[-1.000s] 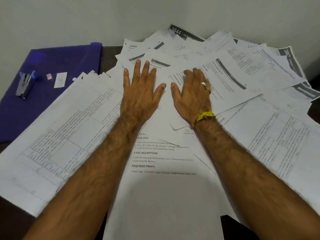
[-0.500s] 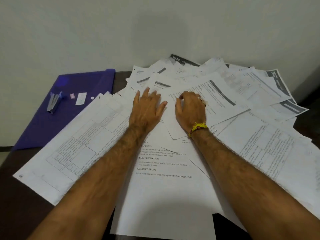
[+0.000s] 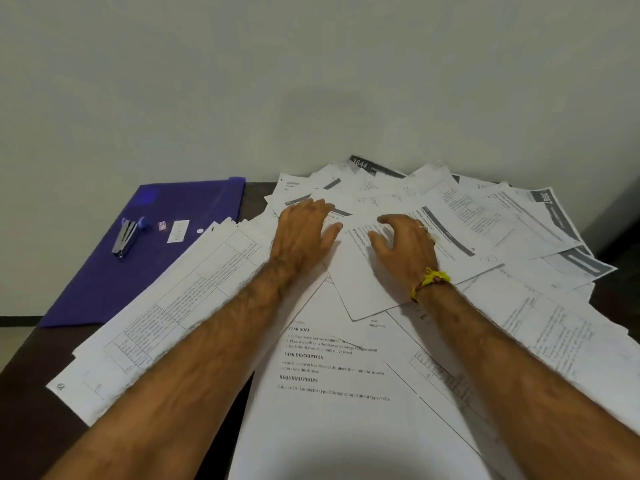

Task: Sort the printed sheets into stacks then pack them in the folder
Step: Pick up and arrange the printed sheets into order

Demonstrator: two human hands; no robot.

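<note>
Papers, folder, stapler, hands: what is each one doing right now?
Printed sheets: loose, overlapping, unsorted on the table.
Purple folder: flat, closed, partly under the sheets.
Stapler: lying on the folder.
Left hand: flat on the sheets.
Right hand: fingers curled on a sheet.

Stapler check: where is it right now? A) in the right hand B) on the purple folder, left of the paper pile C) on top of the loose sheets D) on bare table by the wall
B: the stapler lies on the purple folder, clear of the printed sheets that both hands rest on.
</note>
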